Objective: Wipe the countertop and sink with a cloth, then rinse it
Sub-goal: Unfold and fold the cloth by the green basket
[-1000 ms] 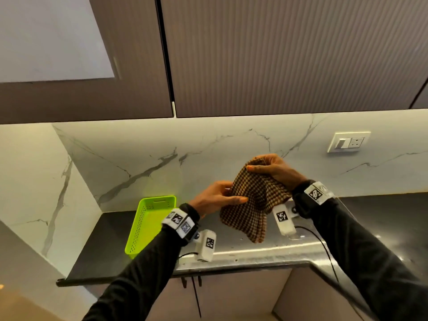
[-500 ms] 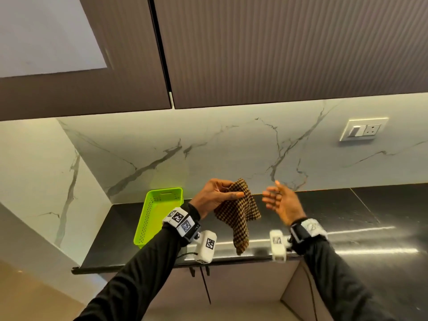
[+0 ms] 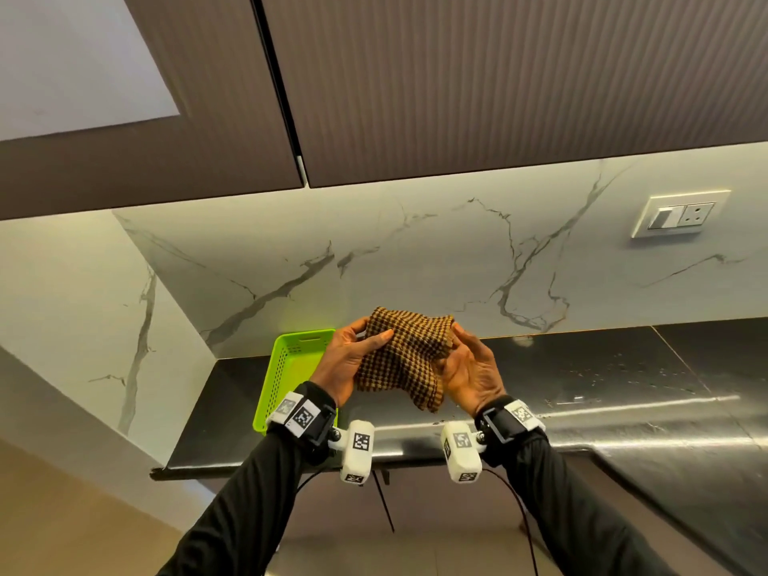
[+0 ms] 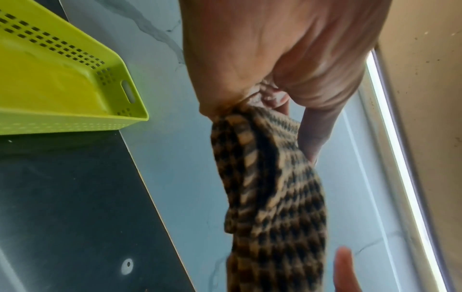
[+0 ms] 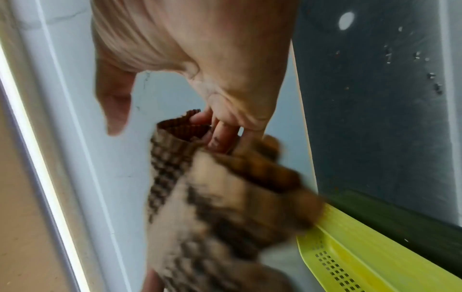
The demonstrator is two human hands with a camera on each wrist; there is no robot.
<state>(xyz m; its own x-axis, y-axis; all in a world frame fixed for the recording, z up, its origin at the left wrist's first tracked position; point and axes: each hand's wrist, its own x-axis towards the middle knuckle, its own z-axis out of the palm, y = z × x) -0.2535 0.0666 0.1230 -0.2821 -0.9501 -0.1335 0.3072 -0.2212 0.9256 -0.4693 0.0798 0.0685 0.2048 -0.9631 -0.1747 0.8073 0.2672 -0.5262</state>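
A brown and black checked cloth (image 3: 405, 359) hangs in the air between both hands, above the black countertop (image 3: 582, 376). My left hand (image 3: 357, 359) grips its left top edge, thumb across the front. My right hand (image 3: 465, 367) holds the right top edge with curled fingers. In the left wrist view the cloth (image 4: 272, 187) trails down from my left hand (image 4: 275, 69). In the right wrist view my right hand's fingers (image 5: 222, 136) curl into a fold of the blurred cloth (image 5: 220, 197). The sink is out of view.
A lime green perforated basket (image 3: 291, 367) stands on the countertop at the left, just behind my left wrist. A marble backsplash (image 3: 415, 259) with a wall socket (image 3: 679, 218) rises behind. Brown upper cabinets (image 3: 457, 85) hang overhead. The steel counter edge (image 3: 623, 413) runs right.
Half a second ago only my left hand held the cloth and my right hand was free and open. Now my right hand has taken the cloth's right edge, spreading it.
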